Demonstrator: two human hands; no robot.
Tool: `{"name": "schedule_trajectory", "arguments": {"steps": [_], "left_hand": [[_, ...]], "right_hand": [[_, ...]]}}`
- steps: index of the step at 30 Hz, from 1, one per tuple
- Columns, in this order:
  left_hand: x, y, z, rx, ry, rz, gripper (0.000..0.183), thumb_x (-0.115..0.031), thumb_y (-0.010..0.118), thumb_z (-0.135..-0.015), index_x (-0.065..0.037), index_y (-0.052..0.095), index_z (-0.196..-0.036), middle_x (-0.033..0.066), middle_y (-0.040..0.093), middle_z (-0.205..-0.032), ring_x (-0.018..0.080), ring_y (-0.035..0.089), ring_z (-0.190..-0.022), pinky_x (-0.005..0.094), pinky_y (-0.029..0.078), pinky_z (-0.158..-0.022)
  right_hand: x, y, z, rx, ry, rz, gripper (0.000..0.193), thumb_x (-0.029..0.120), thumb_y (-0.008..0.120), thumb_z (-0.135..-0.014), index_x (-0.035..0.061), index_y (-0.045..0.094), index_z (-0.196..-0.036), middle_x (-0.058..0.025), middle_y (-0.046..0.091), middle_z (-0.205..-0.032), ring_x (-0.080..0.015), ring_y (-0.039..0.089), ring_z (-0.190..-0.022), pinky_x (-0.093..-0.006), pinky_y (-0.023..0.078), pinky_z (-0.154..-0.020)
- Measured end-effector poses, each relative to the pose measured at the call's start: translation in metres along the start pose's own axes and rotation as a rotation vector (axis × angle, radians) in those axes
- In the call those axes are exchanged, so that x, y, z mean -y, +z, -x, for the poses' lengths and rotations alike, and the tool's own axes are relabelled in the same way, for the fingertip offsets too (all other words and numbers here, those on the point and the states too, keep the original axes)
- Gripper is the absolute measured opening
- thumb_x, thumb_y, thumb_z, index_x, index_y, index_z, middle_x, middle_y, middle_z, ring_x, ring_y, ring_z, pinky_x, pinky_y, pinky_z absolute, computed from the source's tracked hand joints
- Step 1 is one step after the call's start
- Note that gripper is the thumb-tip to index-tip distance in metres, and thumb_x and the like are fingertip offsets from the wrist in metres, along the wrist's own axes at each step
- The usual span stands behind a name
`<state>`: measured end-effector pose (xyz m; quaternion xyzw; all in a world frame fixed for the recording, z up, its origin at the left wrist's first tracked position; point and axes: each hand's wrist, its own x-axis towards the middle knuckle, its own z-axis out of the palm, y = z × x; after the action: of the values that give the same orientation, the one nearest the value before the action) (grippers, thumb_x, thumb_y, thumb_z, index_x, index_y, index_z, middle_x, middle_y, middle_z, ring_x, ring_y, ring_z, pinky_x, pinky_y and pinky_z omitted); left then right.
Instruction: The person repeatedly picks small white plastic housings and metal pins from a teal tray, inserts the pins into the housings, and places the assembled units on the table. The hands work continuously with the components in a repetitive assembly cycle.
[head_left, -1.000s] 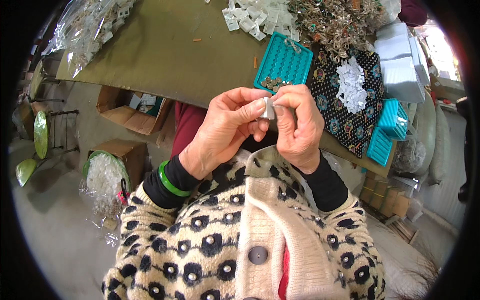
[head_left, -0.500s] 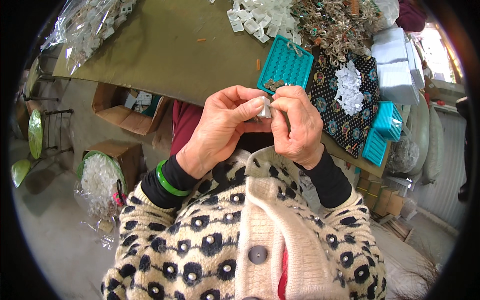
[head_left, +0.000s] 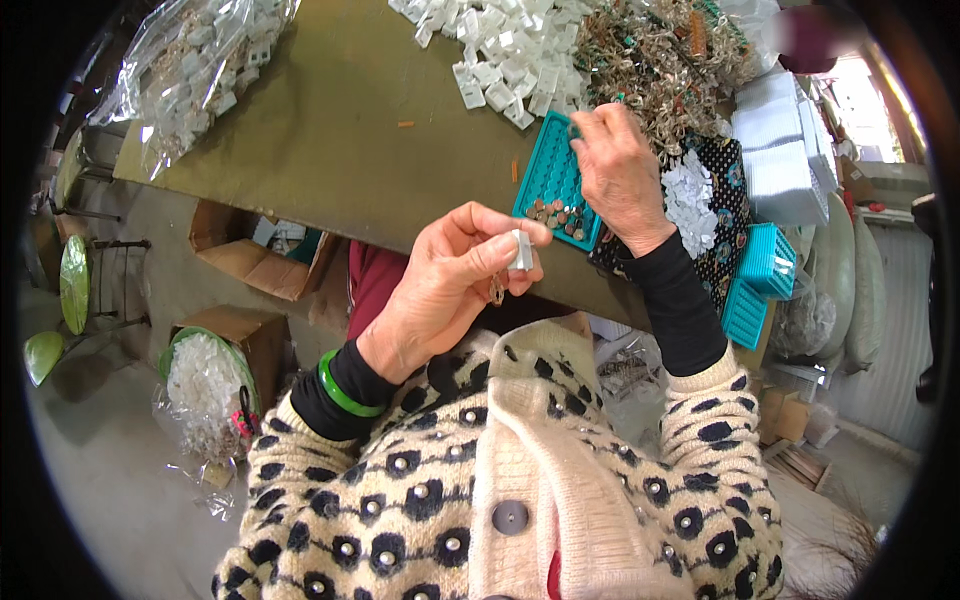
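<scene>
Between the thumb and fingers of my left hand [head_left: 455, 265] is a small white plastic piece [head_left: 521, 250]. A thin shiny brownish strand [head_left: 497, 290] hangs just below it. My right hand [head_left: 620, 165] reaches over the far right side of a teal ridged tray [head_left: 553, 165], its fingertips pinched together; what they hold, if anything, is hidden. Small brownish round pieces [head_left: 560, 216] lie in the near end of that tray. Past my right hand spreads a tangled heap of clear and brown strands [head_left: 665, 65].
White plastic pieces [head_left: 515, 50] are piled at the table's far side. A clear bag [head_left: 200, 75] of similar pieces sits far left. White bits [head_left: 690, 200] lie on dark patterned cloth at right, near white card stacks [head_left: 782, 150] and teal trays [head_left: 768, 262].
My right hand has left the white piece and moved away, up and right, to the teal tray. My left hand keeps the piece, a little lower. The view has shifted slightly.
</scene>
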<state>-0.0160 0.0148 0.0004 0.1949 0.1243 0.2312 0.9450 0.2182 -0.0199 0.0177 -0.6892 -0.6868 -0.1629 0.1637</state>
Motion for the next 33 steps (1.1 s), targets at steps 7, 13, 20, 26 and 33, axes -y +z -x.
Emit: {"name": "schedule_trajectory", "arguments": {"steps": [7,13,20,26,33], "left_hand": [[0.001,0.003,-0.004,-0.045,0.08,-0.146,0.02,-0.011,0.072,-0.089,-0.007,0.053,-0.095,0.0159,0.064,-0.099,0.0228,0.065,-0.083,0.0308,0.054,-0.068],[-0.006,0.014,-0.006,-0.032,0.075,-0.222,0.017,0.003,0.064,-0.09,-0.003,0.05,-0.097,0.0128,0.062,-0.099,0.0284,0.068,-0.098,0.0408,0.058,-0.086],[-0.01,0.021,-0.009,-0.062,-0.129,-0.28,0.022,0.009,0.058,-0.086,-0.005,0.052,-0.102,0.0049,0.055,-0.093,0.0178,0.059,-0.086,0.0331,0.053,-0.078],[-0.014,0.039,-0.02,-0.137,-0.028,-0.25,0.023,-0.01,0.065,-0.092,-0.007,0.056,-0.113,0.0023,0.055,-0.088,0.0111,0.05,-0.074,0.0245,0.043,-0.062],[-0.005,0.055,-0.02,-0.186,-0.012,-0.307,0.027,-0.018,0.067,-0.094,-0.006,0.06,-0.116,-0.0006,0.06,-0.085,0.0064,0.048,-0.065,0.021,0.038,-0.052]], "right_hand": [[-0.016,0.01,-0.005,0.053,-0.029,-0.039,0.009,-0.003,0.057,-0.074,0.002,0.053,-0.08,-0.0128,0.05,-0.088,-0.0304,0.057,-0.086,-0.0385,0.05,-0.074],[-0.017,0.013,-0.006,-0.002,-0.068,0.086,0.006,0.003,0.056,-0.076,0.0045,0.051,-0.078,-0.0101,0.05,-0.083,-0.0257,0.054,-0.08,-0.0352,0.048,-0.069],[-0.012,-0.012,-0.014,-0.283,0.429,-0.765,0.007,0.007,0.052,-0.098,0.0008,0.053,-0.094,-0.0105,0.061,-0.081,-0.0234,0.064,-0.073,-0.0344,0.052,-0.067],[0.02,-0.057,0.002,-0.243,0.644,-1.507,0.015,0.014,0.048,-0.102,-0.0005,0.051,-0.101,-0.0113,0.067,-0.09,-0.0164,0.067,-0.077,-0.0297,0.056,-0.072],[0.054,-0.069,0.05,-0.052,0.562,-1.543,0.009,0.008,0.051,-0.1,-0.0012,0.053,-0.102,-0.0101,0.067,-0.093,-0.015,0.067,-0.083,-0.028,0.055,-0.074]]}}
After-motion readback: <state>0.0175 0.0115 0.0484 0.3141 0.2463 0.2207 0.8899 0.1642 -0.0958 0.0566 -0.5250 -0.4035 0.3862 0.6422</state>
